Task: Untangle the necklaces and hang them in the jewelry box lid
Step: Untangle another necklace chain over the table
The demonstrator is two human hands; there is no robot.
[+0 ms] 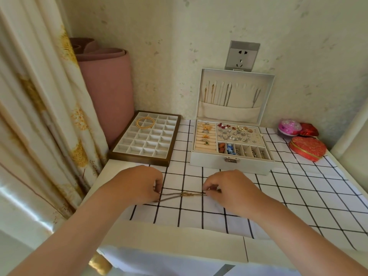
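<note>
tangled necklaces point(184, 194) taut between pinching left hand point(139, 184) and right hand point(231, 189)

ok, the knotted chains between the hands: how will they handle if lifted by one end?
Probably floppy: the tangled chains are thin strands, so they should drape and dangle rather than hold shape. Likely light, since fingertip pinches by the left hand and right hand seem enough. The knot midway may tighten if pulled.

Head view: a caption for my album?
Left hand and right hand pinch tangled necklaces on a checked cloth before an open jewelry box with chains in its lid.
</note>
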